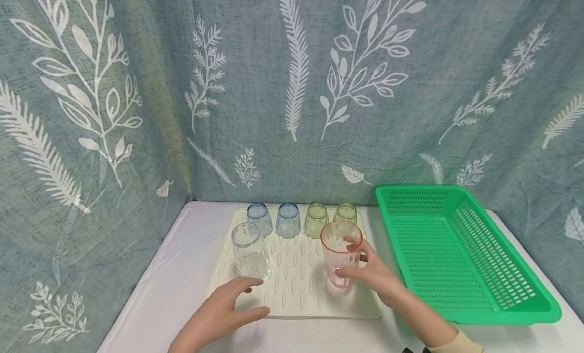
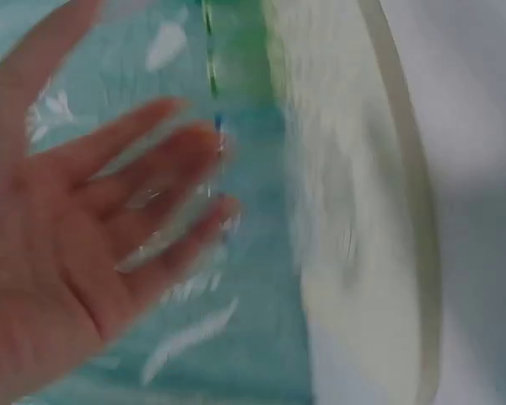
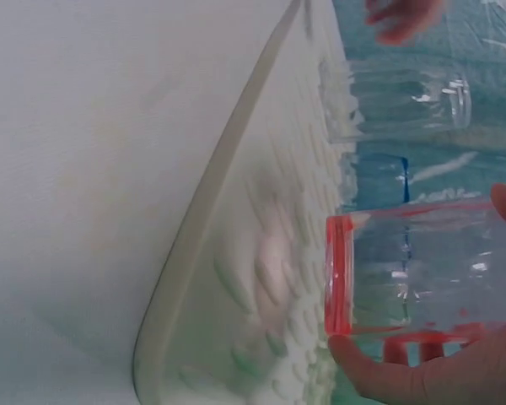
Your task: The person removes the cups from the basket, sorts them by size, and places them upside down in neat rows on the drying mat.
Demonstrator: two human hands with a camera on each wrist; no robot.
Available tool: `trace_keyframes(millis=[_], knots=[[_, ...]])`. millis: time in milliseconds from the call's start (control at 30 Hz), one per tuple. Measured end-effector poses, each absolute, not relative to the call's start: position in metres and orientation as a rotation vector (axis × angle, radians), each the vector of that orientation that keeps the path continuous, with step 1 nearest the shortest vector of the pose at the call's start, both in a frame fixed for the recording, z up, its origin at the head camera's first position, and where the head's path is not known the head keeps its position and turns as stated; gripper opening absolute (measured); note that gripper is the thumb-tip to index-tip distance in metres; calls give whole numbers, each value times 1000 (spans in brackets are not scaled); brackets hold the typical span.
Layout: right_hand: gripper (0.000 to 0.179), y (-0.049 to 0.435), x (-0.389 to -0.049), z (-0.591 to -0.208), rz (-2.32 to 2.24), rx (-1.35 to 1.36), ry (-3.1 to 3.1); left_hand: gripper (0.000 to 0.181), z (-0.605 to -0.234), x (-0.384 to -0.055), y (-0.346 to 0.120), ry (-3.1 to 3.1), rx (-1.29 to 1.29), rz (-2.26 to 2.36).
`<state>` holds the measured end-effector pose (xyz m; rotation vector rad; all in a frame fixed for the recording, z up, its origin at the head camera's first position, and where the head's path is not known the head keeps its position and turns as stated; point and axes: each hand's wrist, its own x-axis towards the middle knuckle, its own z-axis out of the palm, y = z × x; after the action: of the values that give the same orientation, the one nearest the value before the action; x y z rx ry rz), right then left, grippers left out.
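My right hand (image 1: 378, 276) grips a tall pink-tinted drinking glass (image 1: 335, 259), thumb on its near side and fingers round the far side. This glass is upright, its red rim at the top and its narrower base close over a cream ridged drying mat (image 1: 292, 272). In the right wrist view the thick red base (image 3: 339, 274) faces the mat. My left hand (image 1: 223, 308) holds nothing, its fingers and thumb spread just in front of a clear glass (image 1: 251, 254). That clear glass stands on the left of the mat, narrower end up.
Along the mat's back edge stand two blue glasses (image 1: 288, 223) and two green glasses (image 1: 316, 223), narrower ends up. A green perforated basket (image 1: 397, 251) sits right of the mat. Behind the white table (image 1: 173, 272) hangs a leaf-patterned curtain (image 1: 255, 89).
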<state>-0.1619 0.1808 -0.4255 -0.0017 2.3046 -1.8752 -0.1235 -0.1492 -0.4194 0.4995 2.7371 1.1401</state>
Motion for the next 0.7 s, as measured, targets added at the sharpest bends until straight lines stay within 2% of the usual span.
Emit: trace_keyframes(millis=[100,167,367,700], knots=[[78,180,-160,-426,-1827,-39,2363,48,-419,-127,-128,2695,566,1406],[75,179,-160,-427,-1802,-69,2400,48,-422,-130,-116,2659,538,1581],[75,174,-158,-431,-1632,-207,2595,63,-432,-137,-91,2452,454,1879],[80,167,-153,-433,-1212,-550,2960,80,-434,-140,-73,2386,555,1831]])
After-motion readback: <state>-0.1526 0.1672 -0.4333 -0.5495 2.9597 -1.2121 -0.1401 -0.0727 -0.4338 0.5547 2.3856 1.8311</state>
